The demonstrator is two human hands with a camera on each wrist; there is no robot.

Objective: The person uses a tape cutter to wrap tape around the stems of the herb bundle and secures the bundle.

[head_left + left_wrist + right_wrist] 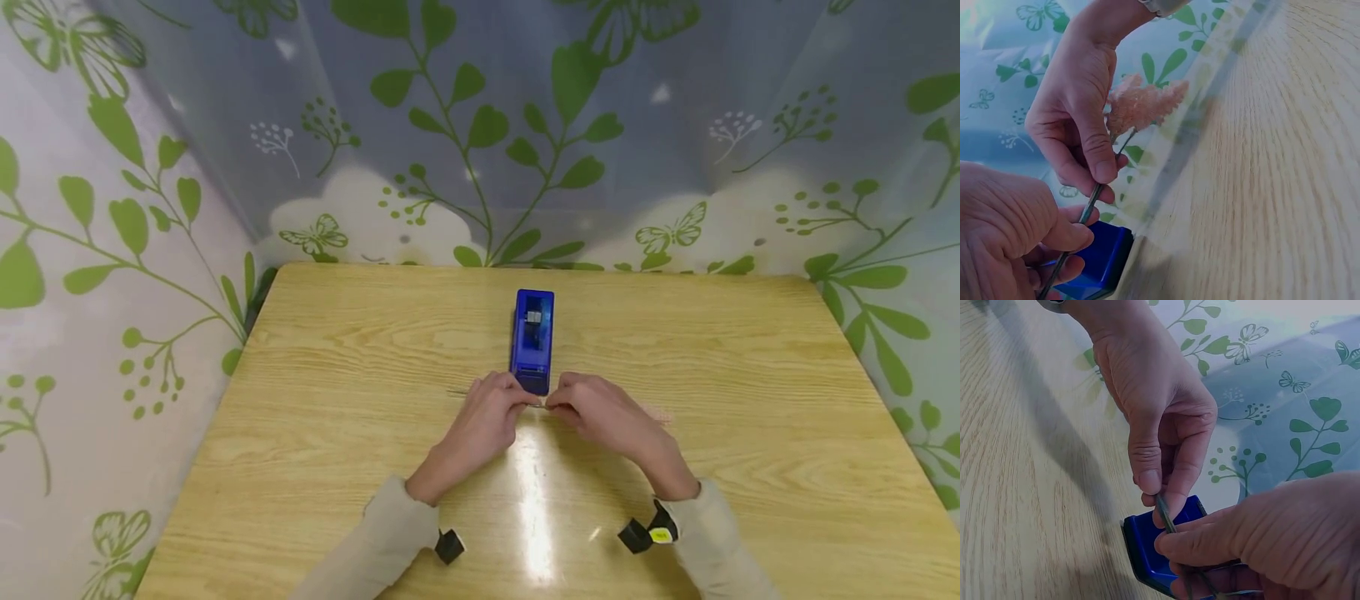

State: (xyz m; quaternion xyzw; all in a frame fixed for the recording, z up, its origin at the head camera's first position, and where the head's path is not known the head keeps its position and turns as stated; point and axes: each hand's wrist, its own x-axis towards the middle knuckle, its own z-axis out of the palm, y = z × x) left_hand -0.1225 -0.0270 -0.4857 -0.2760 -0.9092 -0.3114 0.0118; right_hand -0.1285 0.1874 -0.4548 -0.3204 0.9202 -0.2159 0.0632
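A person's two hands meet at the middle of a light wooden table (315,433), both pinching a thin dark stem (1088,209) just in front of a blue tape dispenser (533,340). The left hand (480,421) has thumb and forefinger closed together on the stem, as the right wrist view shows, with the remaining fingers curled beneath. The right hand (600,412) likewise clamps the stem between thumb and forefinger, a little farther along it, so the two grips sit just beside each other. Past the right hand the stem carries a fluffy pink flower head (1144,103) (seen clearly only from the left wrist view; from the head view it is a faint pink smear on the wood to the right of that hand). The stem lies roughly level and crosswise, close over the near end of the tape dispenser; whether it touches the blue plastic cannot be told. The dispenser stands lengthwise, its far end pointing toward the back of the table. Both wrists rest low over the tabletop, pale beige sleeves (375,542) drawn to the wrists, with small black camera mounts (648,529) strapped below them. Sheeting printed with green leaves and butterflies (480,142) encloses the table on three sides.
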